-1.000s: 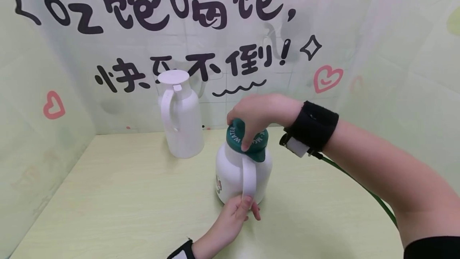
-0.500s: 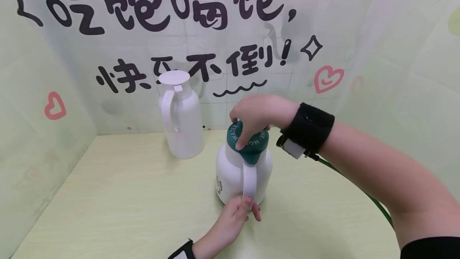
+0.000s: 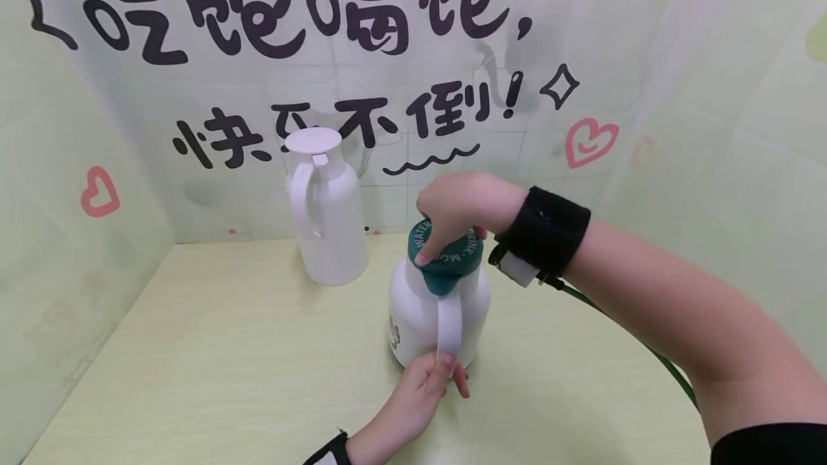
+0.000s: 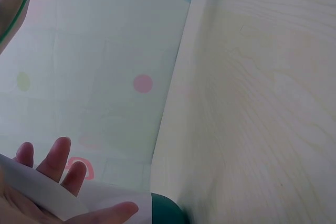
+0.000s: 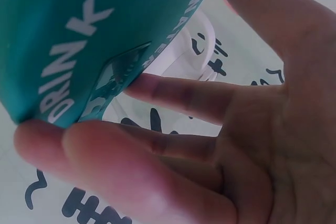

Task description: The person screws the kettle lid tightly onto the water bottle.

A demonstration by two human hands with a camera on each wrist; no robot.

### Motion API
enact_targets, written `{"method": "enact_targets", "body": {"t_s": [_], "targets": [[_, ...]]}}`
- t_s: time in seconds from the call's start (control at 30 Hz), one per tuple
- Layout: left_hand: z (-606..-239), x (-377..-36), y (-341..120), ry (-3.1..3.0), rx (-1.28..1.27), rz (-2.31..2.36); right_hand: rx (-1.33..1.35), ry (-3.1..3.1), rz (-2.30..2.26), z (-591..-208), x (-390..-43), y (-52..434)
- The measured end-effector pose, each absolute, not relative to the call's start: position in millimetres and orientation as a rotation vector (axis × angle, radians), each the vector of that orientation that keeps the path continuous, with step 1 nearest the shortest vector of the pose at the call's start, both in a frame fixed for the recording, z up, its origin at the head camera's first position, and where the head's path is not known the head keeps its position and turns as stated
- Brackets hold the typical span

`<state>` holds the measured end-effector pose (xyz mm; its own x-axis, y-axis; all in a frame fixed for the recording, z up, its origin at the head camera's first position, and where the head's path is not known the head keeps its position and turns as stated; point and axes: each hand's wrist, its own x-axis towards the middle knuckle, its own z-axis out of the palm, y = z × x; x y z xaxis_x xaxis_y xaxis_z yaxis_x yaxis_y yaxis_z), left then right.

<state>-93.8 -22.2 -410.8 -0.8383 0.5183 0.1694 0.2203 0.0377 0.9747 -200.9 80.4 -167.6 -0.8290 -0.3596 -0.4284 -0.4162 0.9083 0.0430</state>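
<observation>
A round white jug (image 3: 423,307) stands upright on the table, capped by a green lid (image 3: 455,258) with white lettering. My right hand (image 3: 452,210) comes over the lid from above and grips its rim, thumb on the near left side and fingers round the far side. In the right wrist view the fingertips (image 5: 44,142) press against the lid's edge. Low on the jug's white handle (image 3: 449,325), my left hand (image 3: 420,386) holds on, with the thumb over it. The lid's pointed lip (image 3: 441,284) sits just above the handle's top, slightly to its left.
A taller white jug (image 3: 332,221) with a flat lid stands behind and to the left, near the back wall. A printed sheet (image 3: 213,92) with black characters covers the walls. From the right wrist strap (image 3: 549,232) runs a green cable.
The right hand has turned the green lid clockwise as seen from above, so its lip has swung from right of the handle to slightly left. My left hand has stayed on the handle.
</observation>
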Motion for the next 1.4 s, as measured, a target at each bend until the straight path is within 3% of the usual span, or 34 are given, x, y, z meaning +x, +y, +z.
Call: {"method": "enact_targets", "body": {"t_s": [0.27, 0.9, 1.4], "targets": [[-411, -94, -23, 2.094, 0.768, 1.880, -0.533, 2.677, 0.205, -169, -198, 80], [-410, -93, -23, 2.099, 0.775, 1.870, -0.965, 2.563, 0.269, -158, -198, 114], [-411, -93, -23, 2.092, 0.751, 1.873, -1.011, 2.506, 0.159, -171, -208, 112]]}}
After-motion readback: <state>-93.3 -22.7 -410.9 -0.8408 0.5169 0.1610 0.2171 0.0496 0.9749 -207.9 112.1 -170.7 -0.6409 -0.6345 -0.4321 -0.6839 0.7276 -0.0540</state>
